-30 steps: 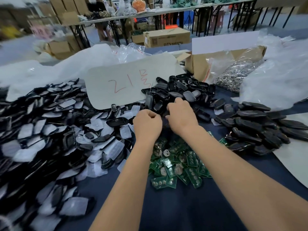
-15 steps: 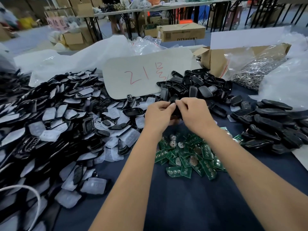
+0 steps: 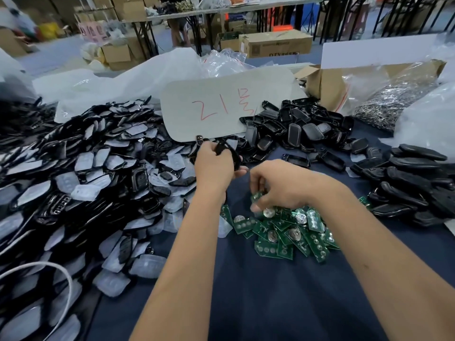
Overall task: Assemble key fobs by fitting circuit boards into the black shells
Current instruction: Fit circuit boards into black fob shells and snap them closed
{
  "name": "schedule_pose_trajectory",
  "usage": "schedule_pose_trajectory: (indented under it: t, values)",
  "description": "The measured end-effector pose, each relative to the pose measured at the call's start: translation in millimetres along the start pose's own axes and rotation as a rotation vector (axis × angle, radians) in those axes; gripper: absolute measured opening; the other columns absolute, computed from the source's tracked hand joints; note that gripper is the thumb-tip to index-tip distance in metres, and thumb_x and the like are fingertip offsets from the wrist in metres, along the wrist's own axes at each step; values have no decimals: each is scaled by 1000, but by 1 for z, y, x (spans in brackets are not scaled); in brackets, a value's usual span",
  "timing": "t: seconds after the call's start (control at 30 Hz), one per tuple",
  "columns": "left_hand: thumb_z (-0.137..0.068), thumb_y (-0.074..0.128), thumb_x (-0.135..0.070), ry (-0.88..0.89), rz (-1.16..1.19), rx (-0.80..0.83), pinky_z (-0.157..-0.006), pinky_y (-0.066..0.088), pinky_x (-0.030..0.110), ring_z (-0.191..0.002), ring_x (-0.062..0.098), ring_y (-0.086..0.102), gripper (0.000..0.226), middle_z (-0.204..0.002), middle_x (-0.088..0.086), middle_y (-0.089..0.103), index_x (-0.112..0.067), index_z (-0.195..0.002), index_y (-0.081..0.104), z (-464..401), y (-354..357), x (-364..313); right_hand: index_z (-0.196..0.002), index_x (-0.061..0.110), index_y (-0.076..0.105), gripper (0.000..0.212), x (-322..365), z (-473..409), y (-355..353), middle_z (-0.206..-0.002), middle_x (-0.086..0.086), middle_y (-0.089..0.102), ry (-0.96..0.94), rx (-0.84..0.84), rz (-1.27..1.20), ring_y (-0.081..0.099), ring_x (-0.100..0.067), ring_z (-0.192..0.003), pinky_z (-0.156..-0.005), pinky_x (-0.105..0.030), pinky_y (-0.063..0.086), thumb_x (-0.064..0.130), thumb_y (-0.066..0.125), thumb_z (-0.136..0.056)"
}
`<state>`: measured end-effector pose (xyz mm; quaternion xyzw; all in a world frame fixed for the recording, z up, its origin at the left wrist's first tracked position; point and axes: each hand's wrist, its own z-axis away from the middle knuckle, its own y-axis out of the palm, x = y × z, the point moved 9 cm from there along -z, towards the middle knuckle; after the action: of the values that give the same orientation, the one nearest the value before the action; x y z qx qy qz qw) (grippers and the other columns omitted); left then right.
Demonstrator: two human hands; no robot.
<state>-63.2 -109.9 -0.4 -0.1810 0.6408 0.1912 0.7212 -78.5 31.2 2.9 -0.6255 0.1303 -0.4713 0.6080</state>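
My left hand (image 3: 214,166) grips a black shell (image 3: 230,153), held up off the bench (image 3: 258,291) w/ its cavity presumably kept reachable for a board. My right hand (image 3: 278,190), just beside it & lower, has fingers curled, pinching a green circuit board (image 3: 257,196) at the near edge of the board pile (image 3: 285,232) right under it. Spare shells (image 3: 295,131) heaped beyond both hands, so refills stay close.

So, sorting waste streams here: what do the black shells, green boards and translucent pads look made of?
Black shells: likely moulded plastic, glossy highlights. Green boards: apparently laminate circuit board, green coating, silvery round contacts. Translucent pads: perhaps silicone rubber, milky, matte, with raised bumps.
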Motion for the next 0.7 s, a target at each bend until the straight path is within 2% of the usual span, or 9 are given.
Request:
schedule_pose_trajectory:
  t: [0.07, 0.13, 0.23, 0.3, 0.4, 0.53, 0.63, 0.7]
  values:
    - [-96, 52, 5, -19, -11, 61, -52, 57, 26, -47, 12, 66, 15, -86, 11, 66, -9, -94, 56, 1, 13, 8, -82, 27, 63, 22, -9, 2, -10, -81, 6, 69, 13, -100, -101, 64, -14, -73, -63, -28, 49, 30, 85, -86]
    - [-94, 56, 5, -54, 5, 107, -66, 61, 34, -50, 13, 67, 14, -82, 7, 65, -9, -93, 59, 3, 24, 17, -84, 22, 67, 15, -20, 6, -16, -78, 1, 73, 24, -171, -185, 65, -16, -68, -65, -32, 54, 23, 79, -92]
    - [-95, 64, 1, -23, -19, 98, -78, 64, 39, -56, 13, 71, 10, -89, 8, 70, -7, -100, 63, 5, 30, 21, -94, 21, 72, 5, -40, 14, -17, -82, 3, 74, 39, -263, -346, 65, -10, -65, -68, -33, 55, 17, 75, -95]
    - [-95, 68, -3, 25, -38, 75, -68, 64, 32, -56, 11, 71, 15, -93, 8, 73, -14, -104, 62, 9, 30, 22, -99, 21, 74, 7, -51, 21, -16, -82, 3, 74, 35, -319, -453, 63, -7, -63, -65, -31, 53, 15, 72, -98]
    - [-96, 71, -7, 103, -61, 89, -54, 53, 17, -54, 8, 70, 17, -91, 6, 75, -20, -105, 64, 12, 32, 21, -100, 15, 76, 14, -62, 30, -15, -72, 4, 71, -15, -378, -645, 60, -11, -60, -57, -28, 51, 4, 67, -99]
    - [-96, 72, -9, 149, -72, 159, -58, 53, 17, -56, 9, 68, 15, -85, 4, 76, -22, -103, 70, 11, 39, 20, -97, 9, 73, 18, -65, 38, -16, -77, -4, 66, -100, -401, -837, 60, -17, -68, -54, -27, 47, -4, 62, -100]
    - [-96, 71, -7, 165, -64, 191, -59, 54, 19, -57, 11, 68, 17, -80, 0, 76, -23, -100, 73, 11, 42, 19, -98, 7, 66, 18, -70, 40, -17, -88, -13, 74, -117, -435, -1002, 63, -18, -68, -46, -25, 41, -5, 54, -103]
    - [-95, 70, -5, 168, -62, 219, -59, 54, 19, -58, 12, 68, 17, -76, -1, 76, -21, -101, 74, 12, 46, 19, -98, 7, 62, 18, -77, 41, -18, -82, -10, 73, -103, -498, -1131, 61, -19, -61, -42, -24, 37, -6, 50, -104]
